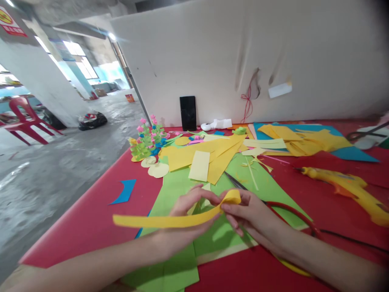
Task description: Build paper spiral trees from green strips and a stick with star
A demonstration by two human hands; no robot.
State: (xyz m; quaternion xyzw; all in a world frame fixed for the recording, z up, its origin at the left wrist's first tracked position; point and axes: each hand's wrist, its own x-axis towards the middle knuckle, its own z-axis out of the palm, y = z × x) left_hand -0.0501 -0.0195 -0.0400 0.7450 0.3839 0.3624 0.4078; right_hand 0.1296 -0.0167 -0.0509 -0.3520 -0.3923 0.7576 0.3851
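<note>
Both my hands hold one long yellow paper strip (158, 221) above the green paper sheets (173, 190). My left hand (190, 211) pinches the strip near its right end, fingers closed. My right hand (247, 215) grips the curled end of the same strip between thumb and fingers. The strip's free end reaches left past my left wrist. Scissors with red handles (282, 211) lie on the table just under and beyond my right hand.
A yellow glue gun (349, 188) lies at the right on the red table (91, 219). Yellow and blue paper sheets (219, 156) are spread behind. Small paper trees (146, 140) stand at the far left; a black phone (188, 112) leans on the white wall. The table's left edge drops to concrete floor.
</note>
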